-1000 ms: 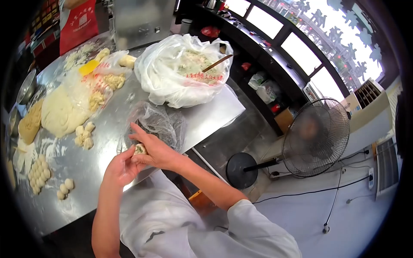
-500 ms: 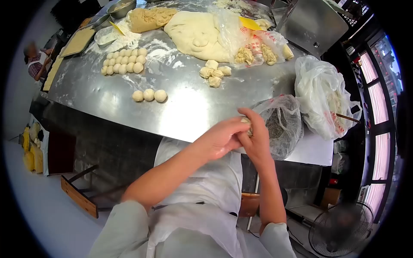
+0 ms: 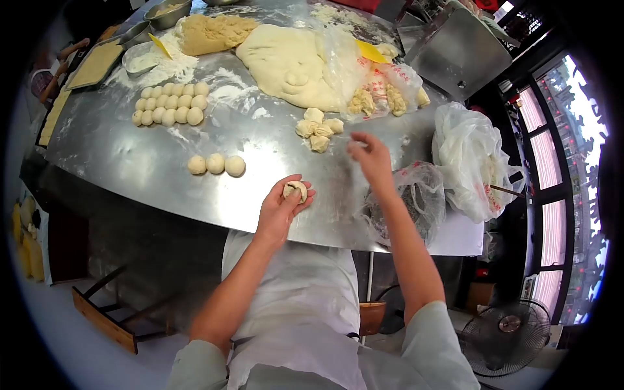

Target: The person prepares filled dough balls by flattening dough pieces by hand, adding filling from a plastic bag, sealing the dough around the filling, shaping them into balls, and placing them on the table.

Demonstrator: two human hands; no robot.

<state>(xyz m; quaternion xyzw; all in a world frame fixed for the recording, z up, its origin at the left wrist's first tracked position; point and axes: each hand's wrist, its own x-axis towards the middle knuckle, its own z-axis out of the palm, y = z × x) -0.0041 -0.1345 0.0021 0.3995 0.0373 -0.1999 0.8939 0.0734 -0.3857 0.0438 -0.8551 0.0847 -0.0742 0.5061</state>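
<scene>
A small piece of dough (image 3: 295,191) with a dark spot in its middle lies in my left hand (image 3: 281,210), thumb on top and fingers curled round it. My right hand (image 3: 371,158) is raised over the table, apart from the left and blurred, between a cluster of dough pieces (image 3: 319,130) and a clear plastic bag (image 3: 422,201) with dark contents. Whether it holds anything is hidden by the blur. Three dough balls (image 3: 216,164) stand in a row left of my left hand, with a block of several more balls (image 3: 170,104) behind them.
A large dough sheet (image 3: 286,64) and a brown dough mass (image 3: 216,34) lie at the back of the metal table (image 3: 130,153). A big plastic bag (image 3: 461,162) with a stick stands right. A fan (image 3: 507,338) and a wooden stool (image 3: 104,318) are on the floor. Another person is at far left.
My hands have come apart. The left, with the dough piece, moved left; the right lifted away toward the back. The view has also swung leftward since one second ago.
</scene>
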